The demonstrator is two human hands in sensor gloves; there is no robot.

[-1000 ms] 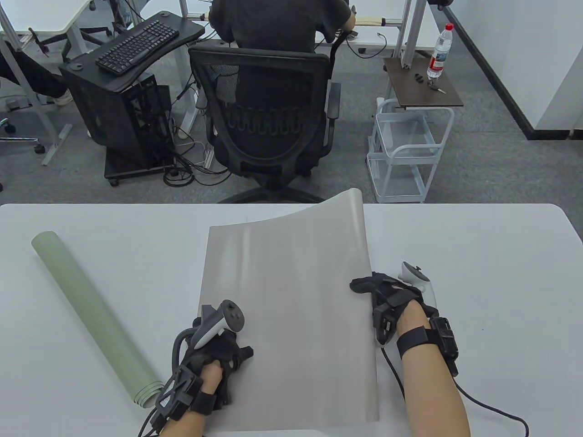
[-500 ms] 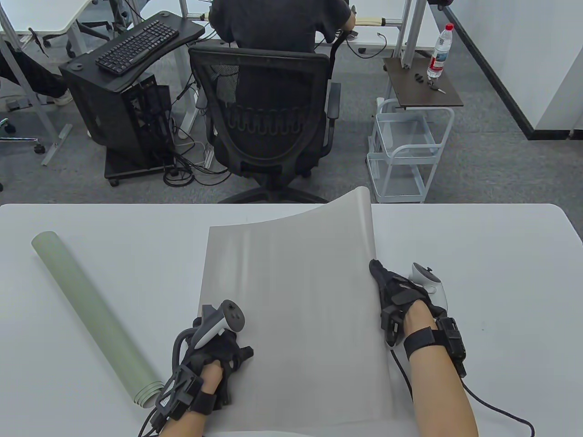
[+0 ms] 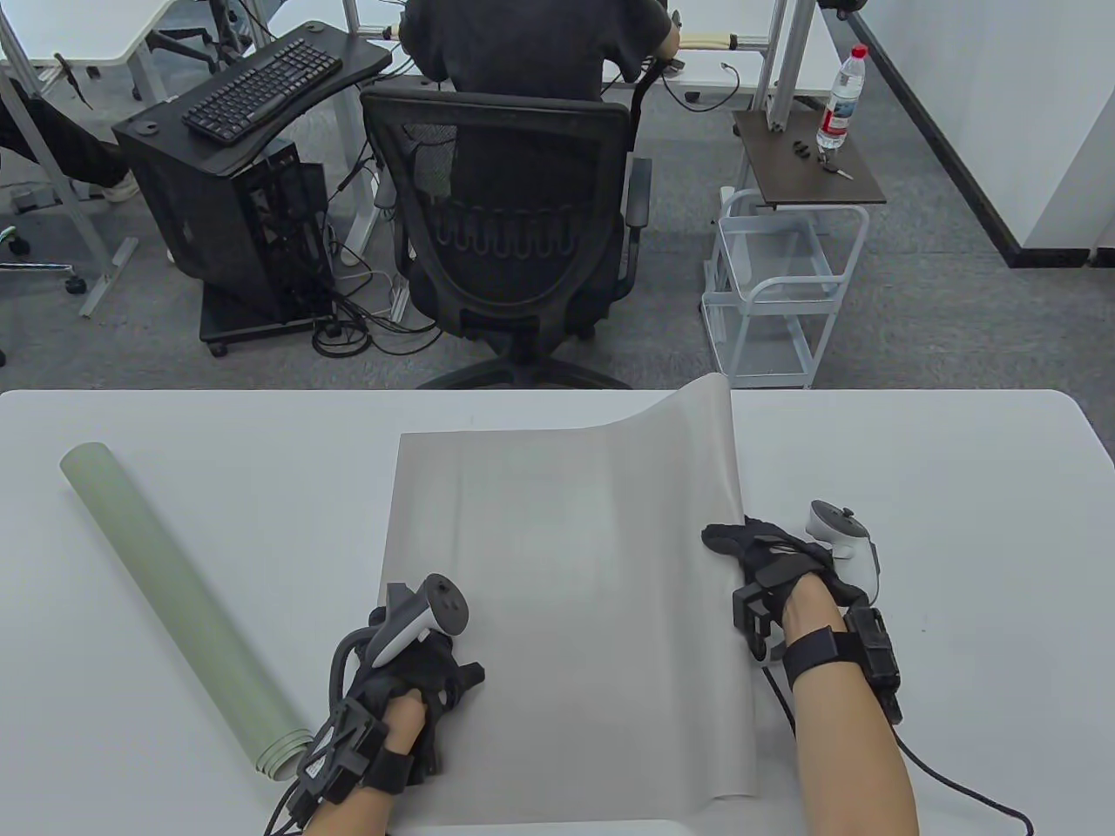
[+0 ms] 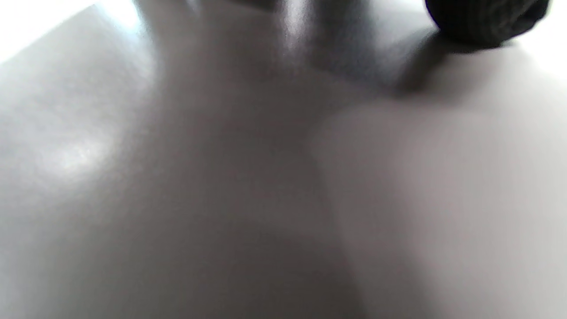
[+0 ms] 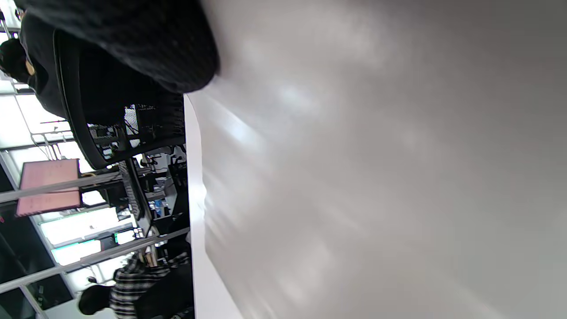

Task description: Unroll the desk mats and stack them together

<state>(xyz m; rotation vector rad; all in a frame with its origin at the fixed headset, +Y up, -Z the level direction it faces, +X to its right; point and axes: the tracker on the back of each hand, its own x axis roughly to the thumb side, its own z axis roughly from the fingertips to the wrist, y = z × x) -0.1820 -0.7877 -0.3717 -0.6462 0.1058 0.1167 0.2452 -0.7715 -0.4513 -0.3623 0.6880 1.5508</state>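
A grey desk mat (image 3: 557,610) lies mostly unrolled in the middle of the white table (image 3: 958,488); its far right corner still curls up off the table. My left hand (image 3: 418,670) presses down on the mat's near left part. My right hand (image 3: 749,544) rests on the mat's right edge with the fingers pointing left. A pale green mat (image 3: 174,610) lies rolled up as a tube on the left, slanting from far left to near centre. The mat surface fills the left wrist view (image 4: 221,199) and the right wrist view (image 5: 376,177), blurred.
Beyond the table's far edge stand an office chair (image 3: 514,235) with a seated person, a black computer stand with a keyboard (image 3: 261,87), and a white wire cart (image 3: 775,287). A cable (image 3: 941,775) trails from my right wrist across the table.
My right hand has slid to the right along the mat, and the mat's right edge has moved right with it. The raised far corner sits lower and further right. My left hand has not moved.
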